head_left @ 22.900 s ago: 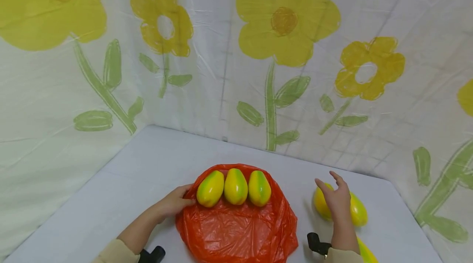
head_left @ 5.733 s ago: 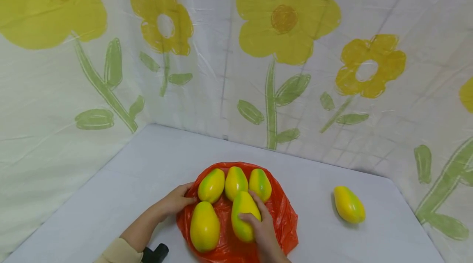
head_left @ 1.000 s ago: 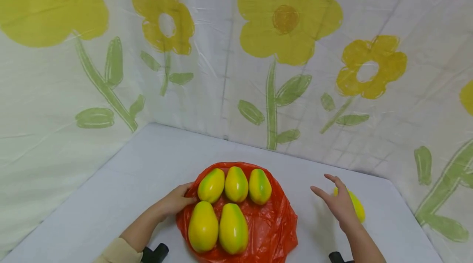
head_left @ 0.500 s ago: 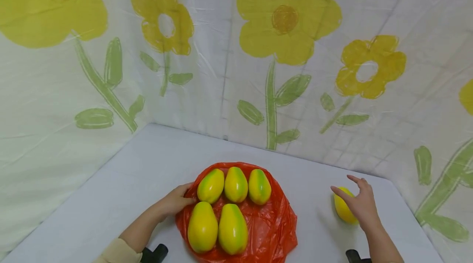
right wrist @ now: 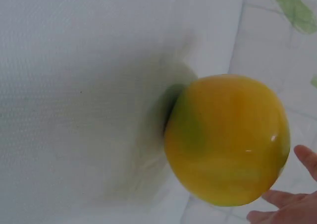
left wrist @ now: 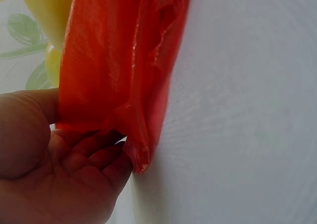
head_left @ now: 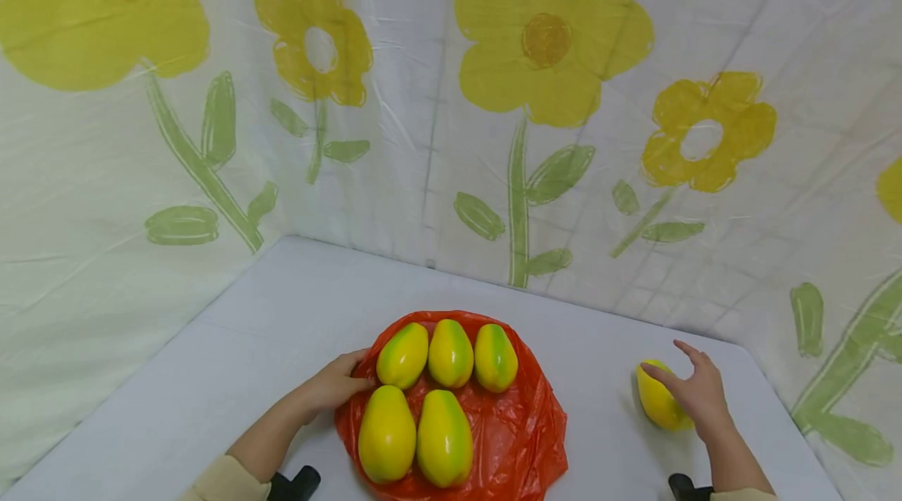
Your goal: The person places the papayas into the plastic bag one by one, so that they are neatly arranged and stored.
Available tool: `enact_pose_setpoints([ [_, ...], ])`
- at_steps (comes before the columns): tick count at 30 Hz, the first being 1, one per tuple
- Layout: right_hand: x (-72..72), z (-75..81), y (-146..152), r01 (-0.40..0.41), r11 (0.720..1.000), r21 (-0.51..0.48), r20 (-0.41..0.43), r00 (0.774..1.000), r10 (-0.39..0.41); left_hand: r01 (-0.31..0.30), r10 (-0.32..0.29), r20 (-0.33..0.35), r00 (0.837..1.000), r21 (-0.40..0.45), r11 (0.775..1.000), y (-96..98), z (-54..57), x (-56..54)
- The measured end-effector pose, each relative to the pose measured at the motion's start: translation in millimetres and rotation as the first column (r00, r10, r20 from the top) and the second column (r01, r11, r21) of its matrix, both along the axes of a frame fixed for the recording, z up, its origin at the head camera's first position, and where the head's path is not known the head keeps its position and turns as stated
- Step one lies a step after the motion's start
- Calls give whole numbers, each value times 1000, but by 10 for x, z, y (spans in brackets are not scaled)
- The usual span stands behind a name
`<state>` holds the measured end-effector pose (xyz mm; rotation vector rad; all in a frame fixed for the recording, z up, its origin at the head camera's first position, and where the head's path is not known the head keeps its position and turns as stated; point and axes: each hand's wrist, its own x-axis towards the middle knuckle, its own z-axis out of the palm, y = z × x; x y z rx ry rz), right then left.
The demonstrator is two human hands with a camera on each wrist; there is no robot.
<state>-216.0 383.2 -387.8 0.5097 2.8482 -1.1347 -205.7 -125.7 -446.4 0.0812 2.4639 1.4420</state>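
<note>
My left hand (head_left: pixel 330 385) holds the left rim of a red plastic bag (head_left: pixel 503 438), thumb on one side of the film and fingers on the other, as the left wrist view shows. Inside the spread bag lie several yellow-green papayas: a row of three at the back, including the middle papaya (head_left: pixel 450 354), and two larger-looking ones in front, the left papaya (head_left: pixel 387 434) and the right papaya (head_left: pixel 445 438). A lone papaya (head_left: pixel 657 398) lies on the table at the right. Over it my right hand (head_left: pixel 707 399) hovers with thumb and fingers spread apart; the right wrist view shows the papaya (right wrist: pixel 228 140) beside the fingertips.
The white table (head_left: pixel 282 313) ends at a back edge against a hanging white curtain (head_left: pixel 395 196) printed with yellow flowers. Black wrist mounts, such as the left mount (head_left: pixel 299 483), show near both forearms. The lone papaya sits near the table's right side.
Over the last second my right hand has moved right, over the lone papaya. Since the oldest frame, two papayas have moved from the right into the bag. My left hand has stayed at the rim.
</note>
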Motion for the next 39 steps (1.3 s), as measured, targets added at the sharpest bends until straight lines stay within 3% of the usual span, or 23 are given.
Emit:
enact_pose_setpoints([
  [6, -23, -113, 67, -64, 998, 14, 101, 993, 63, 4, -4, -2, 1000, 9, 1000, 6, 5, -9],
  [13, -31, -210, 58, -101, 993, 62, 143, 986, 91, 19, -19, -14, 1000, 1, 1000, 6, -8, -24],
  [23, -29, -325, 59, -112, 966, 231, 79, 992, 96, 18, -18, -20, 1000, -3, 1000, 17, 4, -26],
  [39, -45, -347, 60, -111, 962, 251, 80, 992, 94, 14, -13, -13, 1000, 12, 1000, 0, 16, -2],
])
